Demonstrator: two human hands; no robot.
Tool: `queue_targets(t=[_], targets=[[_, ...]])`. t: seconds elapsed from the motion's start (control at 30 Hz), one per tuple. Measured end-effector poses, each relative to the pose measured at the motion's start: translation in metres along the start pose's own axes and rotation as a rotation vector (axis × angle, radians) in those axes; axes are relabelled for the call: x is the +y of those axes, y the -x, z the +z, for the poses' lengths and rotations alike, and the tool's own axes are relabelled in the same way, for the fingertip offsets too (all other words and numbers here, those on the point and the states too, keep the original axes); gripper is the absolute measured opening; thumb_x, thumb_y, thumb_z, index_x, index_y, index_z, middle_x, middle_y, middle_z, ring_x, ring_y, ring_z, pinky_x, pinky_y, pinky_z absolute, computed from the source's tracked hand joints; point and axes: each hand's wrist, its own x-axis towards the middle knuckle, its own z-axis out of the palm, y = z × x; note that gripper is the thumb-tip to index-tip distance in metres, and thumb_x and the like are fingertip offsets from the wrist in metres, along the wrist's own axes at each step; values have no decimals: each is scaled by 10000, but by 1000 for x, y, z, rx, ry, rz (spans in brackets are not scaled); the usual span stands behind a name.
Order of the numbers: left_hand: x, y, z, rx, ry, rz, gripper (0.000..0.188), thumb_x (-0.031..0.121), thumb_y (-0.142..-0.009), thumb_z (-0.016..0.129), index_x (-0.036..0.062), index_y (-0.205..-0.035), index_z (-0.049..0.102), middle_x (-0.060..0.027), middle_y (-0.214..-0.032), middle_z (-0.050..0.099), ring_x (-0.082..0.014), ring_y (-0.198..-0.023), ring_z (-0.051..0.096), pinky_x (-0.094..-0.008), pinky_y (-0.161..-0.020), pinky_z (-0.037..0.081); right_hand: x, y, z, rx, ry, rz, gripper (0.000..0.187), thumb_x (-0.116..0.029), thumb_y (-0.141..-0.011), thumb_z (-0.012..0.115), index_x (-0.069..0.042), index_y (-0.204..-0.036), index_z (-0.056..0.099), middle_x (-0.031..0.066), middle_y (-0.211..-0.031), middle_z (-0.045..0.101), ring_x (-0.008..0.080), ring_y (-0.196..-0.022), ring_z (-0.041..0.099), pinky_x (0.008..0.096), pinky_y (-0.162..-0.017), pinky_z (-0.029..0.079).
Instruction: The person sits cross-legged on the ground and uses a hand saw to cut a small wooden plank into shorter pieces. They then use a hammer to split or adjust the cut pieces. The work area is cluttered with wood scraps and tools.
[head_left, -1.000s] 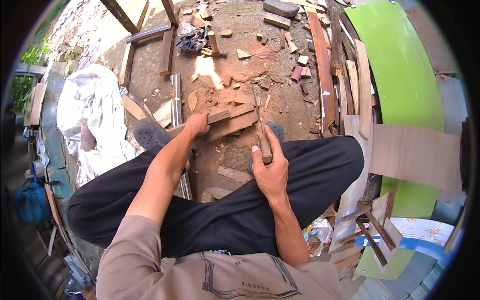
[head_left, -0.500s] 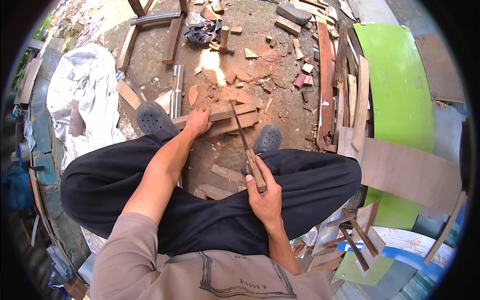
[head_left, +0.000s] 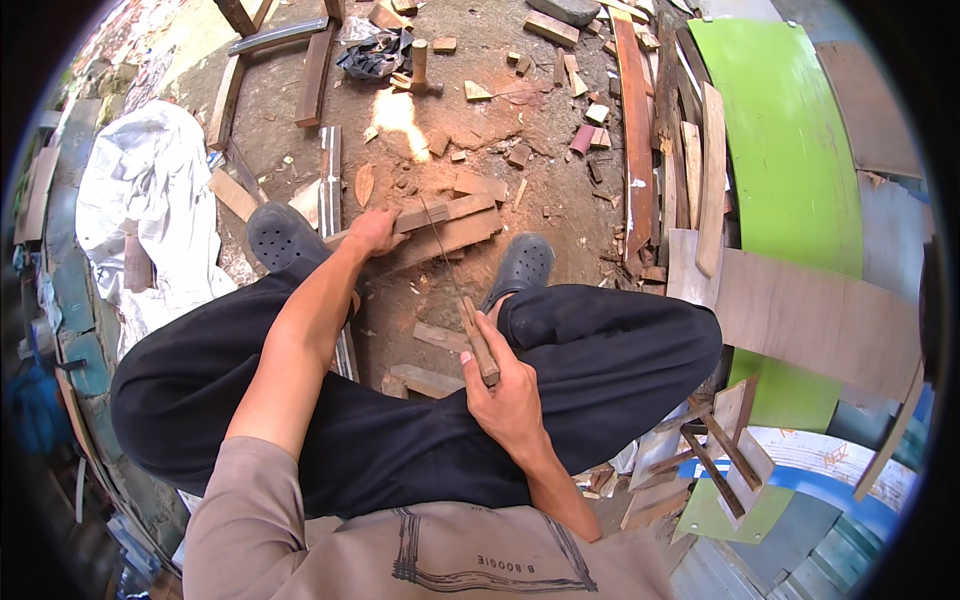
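Observation:
My right hand [head_left: 508, 398] is closed round the wooden handle of a handsaw [head_left: 479, 343]. Its thin blade reaches away from me and lies across a narrow wooden board [head_left: 462, 208] near the far end. My left hand [head_left: 374, 232] grips that board from above, to the left of the blade. Beneath and beside it, a thicker wooden block [head_left: 455, 236] rests on the ground. The board lies between my two feet in grey clogs; the left clog [head_left: 287, 238] is close to its left end. How deep the blade sits in the wood I cannot tell.
A hammer [head_left: 420, 68] stands head-down beyond the board, near a crumpled black bag [head_left: 373, 55]. Wood offcuts and sawdust litter the ground. Long planks [head_left: 712, 180] and a green panel [head_left: 785, 140] lie at the right. A white sack [head_left: 140, 190] is on the left.
The saw and my right hand have shifted slightly left, and the blade now shows its thin edge. My left hand still grips the board. The whole view has shifted a little.

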Motion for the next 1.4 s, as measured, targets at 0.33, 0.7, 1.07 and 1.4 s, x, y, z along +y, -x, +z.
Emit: queue_targets(t=[0.33, 0.7, 1.07, 1.4], targets=[[0, 2, 3, 92, -87, 121, 672, 436, -847, 771, 56, -1352, 545, -212, -1282, 611, -396, -1210, 581, -479, -1049, 470, -19, 2, -13, -85, -50, 175, 538, -100, -964, 621, 23, -1466, 472, 339, -1026, 684, 464, -844, 700, 461, -755, 542], [7, 3, -5, 110, -163, 55, 597, 426, -822, 768, 35, -1255, 642, -219, -1175, 676, -391, -1117, 653, -460, -968, 533, -49, -35, -10, -244, 53, 377, 502, -149, -971, 633, 26, -1426, 511, 309, -1042, 698, 423, -919, 725, 391, -796, 551], [-6, -14, -8, 39, -79, 18, 491, 423, -819, 759, 37, -1118, 709, -247, -1051, 721, -414, -1038, 688, -486, -913, 551, -36, -47, 6, -51, 65, 99, 507, -176, -964, 612, 57, -1404, 514, 346, -1189, 655, 472, -1118, 651, 459, -965, 504], [-1, -6, -8, 43, -66, -6, 484, 406, -816, 775, 47, -1129, 693, -235, -1098, 712, -416, -1074, 678, -495, -921, 551, -29, -32, 15, -78, -44, 75, 578, -230, -979, 665, 28, -1462, 482, 292, -1262, 668, 382, -1168, 678, 383, -983, 502]])
